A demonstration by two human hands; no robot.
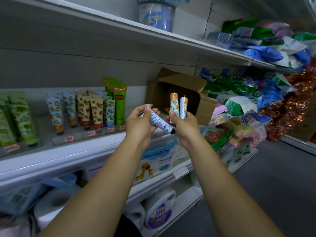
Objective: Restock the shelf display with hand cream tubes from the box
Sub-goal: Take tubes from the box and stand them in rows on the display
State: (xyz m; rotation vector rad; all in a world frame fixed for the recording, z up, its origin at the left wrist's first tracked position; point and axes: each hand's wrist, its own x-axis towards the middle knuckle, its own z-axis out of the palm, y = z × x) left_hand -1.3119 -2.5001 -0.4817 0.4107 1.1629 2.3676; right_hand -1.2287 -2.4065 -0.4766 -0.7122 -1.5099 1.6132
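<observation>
The white shelf (51,161) carried an open cardboard box (205,108), which lay on its side with its mouth toward the camera. Left of the box stood a row of printed hand cream tubes (83,110), caps down. Right of the box lay heaped detergent bags (239,101). In front of the box, the left hand (138,127) pinched a white tube (159,121) that slanted cap-down toward the right hand (185,129). The right hand clasped two orange-flowered tubes (174,104) upright before the box's mouth, crimped ends up.
</observation>
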